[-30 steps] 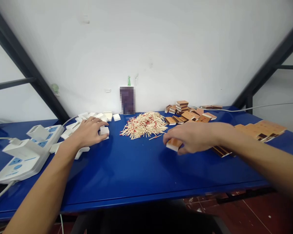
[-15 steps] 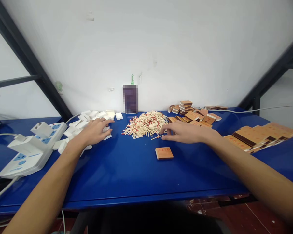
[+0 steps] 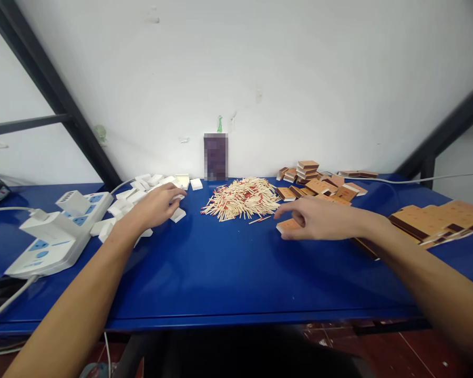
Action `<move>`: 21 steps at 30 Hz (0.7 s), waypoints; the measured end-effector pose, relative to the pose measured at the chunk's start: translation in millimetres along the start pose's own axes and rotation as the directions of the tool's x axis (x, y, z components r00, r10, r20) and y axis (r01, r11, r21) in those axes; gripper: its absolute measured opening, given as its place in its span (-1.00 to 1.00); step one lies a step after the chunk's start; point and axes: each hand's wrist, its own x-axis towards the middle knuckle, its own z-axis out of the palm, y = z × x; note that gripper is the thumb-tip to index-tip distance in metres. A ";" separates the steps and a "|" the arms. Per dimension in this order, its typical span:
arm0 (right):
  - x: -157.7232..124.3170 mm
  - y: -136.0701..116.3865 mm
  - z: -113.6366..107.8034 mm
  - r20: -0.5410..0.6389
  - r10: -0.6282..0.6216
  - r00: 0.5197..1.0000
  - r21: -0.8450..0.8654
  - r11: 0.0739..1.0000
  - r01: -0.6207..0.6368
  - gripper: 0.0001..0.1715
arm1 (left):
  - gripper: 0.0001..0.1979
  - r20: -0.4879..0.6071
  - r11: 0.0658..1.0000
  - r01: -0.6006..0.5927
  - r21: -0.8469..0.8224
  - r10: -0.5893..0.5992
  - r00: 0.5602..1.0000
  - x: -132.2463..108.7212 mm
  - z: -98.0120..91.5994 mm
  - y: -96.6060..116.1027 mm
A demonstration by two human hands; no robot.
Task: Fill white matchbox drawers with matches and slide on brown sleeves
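My left hand [image 3: 155, 206] reaches into the heap of white matchbox trays [image 3: 142, 186] at the back left. Its fingers curl round one white tray [image 3: 178, 214] at the heap's right edge. My right hand [image 3: 319, 218] lies palm down to the right of the loose pile of red-tipped matches [image 3: 242, 198]. Its fingers are bent over an orange matchbox sleeve [image 3: 287, 226] on the blue table [image 3: 220, 273], with the forefinger stretched towards the matches.
White power strips [image 3: 53, 239] with cables lie at the far left. More orange sleeves [image 3: 319, 185] are heaped behind my right hand. Flat orange and brown stacks [image 3: 437, 218] sit at the right. A dark blurred box [image 3: 215, 156] stands against the wall.
My right hand set an orange sleeve down, reached to the match pile, then came back over the sleeve, which now lies further back and right. My left hand stayed at the white trays.
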 end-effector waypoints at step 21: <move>39.1 -2.6 42.5 -0.164 -0.194 0.967 -0.187 0.969 0.162 -0.83 | -0.83 -0.063 0.889 -0.139 -0.435 0.124 0.990 -9.2 30.1 137.7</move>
